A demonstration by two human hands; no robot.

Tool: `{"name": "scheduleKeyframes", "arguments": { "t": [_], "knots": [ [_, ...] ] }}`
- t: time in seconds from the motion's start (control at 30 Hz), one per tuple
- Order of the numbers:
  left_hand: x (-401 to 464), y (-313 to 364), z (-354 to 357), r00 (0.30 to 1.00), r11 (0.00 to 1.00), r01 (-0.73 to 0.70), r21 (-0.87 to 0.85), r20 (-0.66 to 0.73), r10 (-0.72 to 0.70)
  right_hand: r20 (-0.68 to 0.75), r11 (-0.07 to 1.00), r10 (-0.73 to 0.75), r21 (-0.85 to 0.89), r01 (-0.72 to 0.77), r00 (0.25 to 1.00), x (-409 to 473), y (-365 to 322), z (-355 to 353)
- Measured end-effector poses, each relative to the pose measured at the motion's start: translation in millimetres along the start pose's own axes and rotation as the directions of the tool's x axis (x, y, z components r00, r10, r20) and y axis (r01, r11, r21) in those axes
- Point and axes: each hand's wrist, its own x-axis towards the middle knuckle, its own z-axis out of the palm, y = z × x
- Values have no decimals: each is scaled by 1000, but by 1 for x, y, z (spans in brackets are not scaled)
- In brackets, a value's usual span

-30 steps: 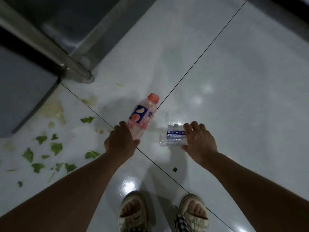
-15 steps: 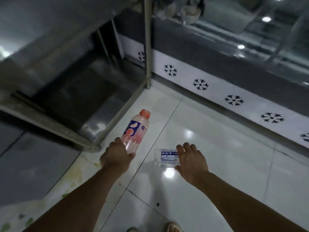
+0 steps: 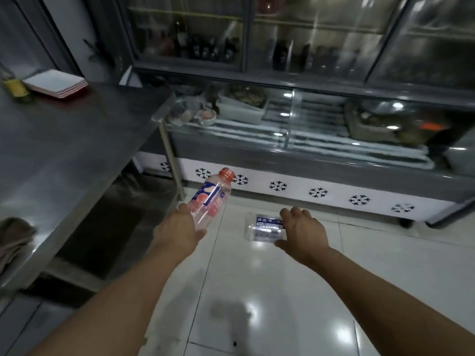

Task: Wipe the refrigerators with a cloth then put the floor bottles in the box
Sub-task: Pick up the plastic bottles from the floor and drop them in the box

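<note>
1. A brown cloth (image 3: 14, 240) lies at the left edge of the steel counter (image 3: 77, 150), partly cut off by the frame.
2. At the counter's far left, a stack of white trays (image 3: 57, 83) sits beside a yellow item too blurred to name.
3. The left hand (image 3: 180, 231) grasps the base of a clear bottle with an orange cap (image 3: 212, 196), fingers wrapped under it and hidden; the bottle tilts up and away, off the floor, near the counter leg (image 3: 172, 160).
4. The right hand (image 3: 302, 229) grips one end of a clear bottle with a blue label (image 3: 264, 227); its fingers curl over the far side, mostly out of sight.
5. Behind stands a glass-fronted refrigerator (image 3: 295, 140) with snowflake marks along its white base; its contents are dim and indistinct.
</note>
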Motion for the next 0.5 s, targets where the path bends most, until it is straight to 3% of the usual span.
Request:
{"name": "scheduleKeyframes", "arguments": {
  "t": [0.2, 0.5],
  "knots": [
    [-45, 98, -34, 971, 972, -232, -27, 46, 233, -123, 979, 203, 48, -198, 971, -78, 57, -61],
    [-124, 281, -36, 855, 856, -517, 15, 47, 516, -215, 859, 510, 77, -506, 833, -191, 205, -122]
  ]
}}
